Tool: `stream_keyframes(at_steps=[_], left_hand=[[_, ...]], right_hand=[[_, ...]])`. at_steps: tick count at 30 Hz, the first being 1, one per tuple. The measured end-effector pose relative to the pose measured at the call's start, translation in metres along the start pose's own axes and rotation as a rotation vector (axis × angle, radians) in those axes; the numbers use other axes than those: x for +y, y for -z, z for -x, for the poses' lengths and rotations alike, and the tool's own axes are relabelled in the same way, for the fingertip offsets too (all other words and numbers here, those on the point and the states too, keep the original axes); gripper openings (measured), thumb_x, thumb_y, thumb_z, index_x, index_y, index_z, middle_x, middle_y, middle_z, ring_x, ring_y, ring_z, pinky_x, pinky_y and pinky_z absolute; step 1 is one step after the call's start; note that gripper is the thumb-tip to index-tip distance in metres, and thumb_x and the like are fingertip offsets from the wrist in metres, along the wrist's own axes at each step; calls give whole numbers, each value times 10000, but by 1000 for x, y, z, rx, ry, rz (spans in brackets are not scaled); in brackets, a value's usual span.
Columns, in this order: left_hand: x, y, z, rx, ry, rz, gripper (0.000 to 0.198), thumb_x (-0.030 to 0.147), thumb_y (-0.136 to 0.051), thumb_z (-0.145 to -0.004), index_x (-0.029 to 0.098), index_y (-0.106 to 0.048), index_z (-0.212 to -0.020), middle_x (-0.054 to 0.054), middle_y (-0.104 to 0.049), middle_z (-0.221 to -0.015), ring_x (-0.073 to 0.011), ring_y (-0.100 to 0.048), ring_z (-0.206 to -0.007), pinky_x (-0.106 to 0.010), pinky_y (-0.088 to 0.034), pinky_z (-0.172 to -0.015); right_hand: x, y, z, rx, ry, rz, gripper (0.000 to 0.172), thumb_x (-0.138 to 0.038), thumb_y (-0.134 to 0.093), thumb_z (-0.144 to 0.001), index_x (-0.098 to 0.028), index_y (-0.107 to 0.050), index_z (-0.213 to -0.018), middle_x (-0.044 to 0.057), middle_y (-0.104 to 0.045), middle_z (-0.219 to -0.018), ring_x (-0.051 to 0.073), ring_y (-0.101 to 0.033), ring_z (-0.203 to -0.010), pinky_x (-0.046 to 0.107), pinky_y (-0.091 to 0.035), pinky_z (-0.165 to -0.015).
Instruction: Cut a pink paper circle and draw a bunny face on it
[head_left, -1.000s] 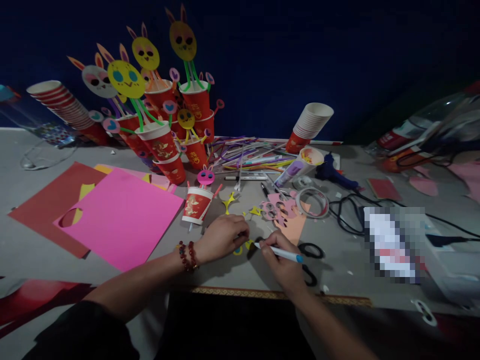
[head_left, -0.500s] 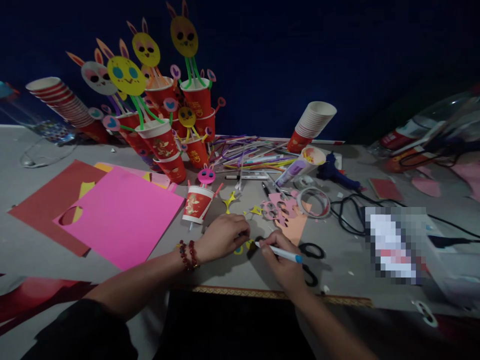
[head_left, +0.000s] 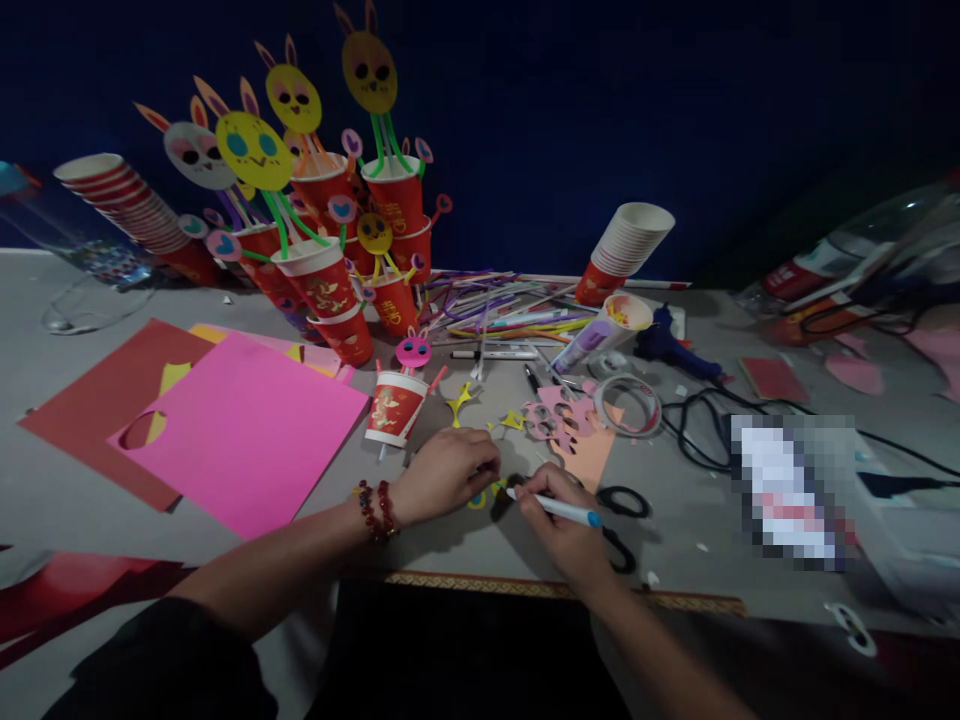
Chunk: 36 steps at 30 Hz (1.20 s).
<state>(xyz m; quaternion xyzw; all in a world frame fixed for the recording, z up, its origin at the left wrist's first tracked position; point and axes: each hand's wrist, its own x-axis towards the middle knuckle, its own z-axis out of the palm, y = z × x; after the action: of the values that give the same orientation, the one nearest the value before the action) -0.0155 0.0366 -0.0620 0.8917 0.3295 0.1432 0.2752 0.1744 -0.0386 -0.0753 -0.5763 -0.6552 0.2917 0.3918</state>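
A white marker with a blue end is gripped in my right hand, its tip pointing left toward a small yellow paper piece with blue marks. My left hand, a beaded bracelet on its wrist, has its fingers curled down onto that paper piece and hides much of it. Black-handled scissors lie just right of my right hand, partly covered by it. Beyond my left hand stands a red paper cup topped with a pink bunny face.
Pink sheets lie at the left. Behind them stand several bunny-topped cups. Straws are piled at the back, near stacked cups. Pink scraps, a tape roll and a blue glue gun sit right of centre.
My right hand and the marker have shifted very slightly left. My left hand stays on the yellow paper piece.
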Motion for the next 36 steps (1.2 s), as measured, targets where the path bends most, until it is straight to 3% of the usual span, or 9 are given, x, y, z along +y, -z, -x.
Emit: stream_keyframes(at_steps=[5, 17, 36], left_hand=[[-1, -1, 0, 5, -5, -1, 65, 202, -604, -925, 182, -627, -867, -18, -653, -868, -181, -612, -855, -271, -414, -754], [-2, -3, -1, 13, -3, -6, 28, 192, -638, -894, 185, -638, -867, -14, -657, -866, -186, -619, -854, -274, -422, -752], [-2, -3, 0, -5, 1, -13, 32, 199, -638, -897, 186, -633, -869, -19, -656, -874, -190, -618, -865, -276, -419, -753]], right_hand=[[5, -1, 3, 47, -29, -50, 229, -298, -565, -892, -230, -505, -682, -63, -478, -547, 127, -459, -490, 248, -351, -507], [1, -2, 0, -37, 6, 48, 230, -319, -572, -906, -224, -550, -697, -52, -518, -576, 135, -509, -539, 249, -364, -551], [2, -1, 1, -46, -1, 46, 240, -307, -579, -888, -223, -523, -671, -69, -472, -538, 124, -477, -505, 246, -340, -530]])
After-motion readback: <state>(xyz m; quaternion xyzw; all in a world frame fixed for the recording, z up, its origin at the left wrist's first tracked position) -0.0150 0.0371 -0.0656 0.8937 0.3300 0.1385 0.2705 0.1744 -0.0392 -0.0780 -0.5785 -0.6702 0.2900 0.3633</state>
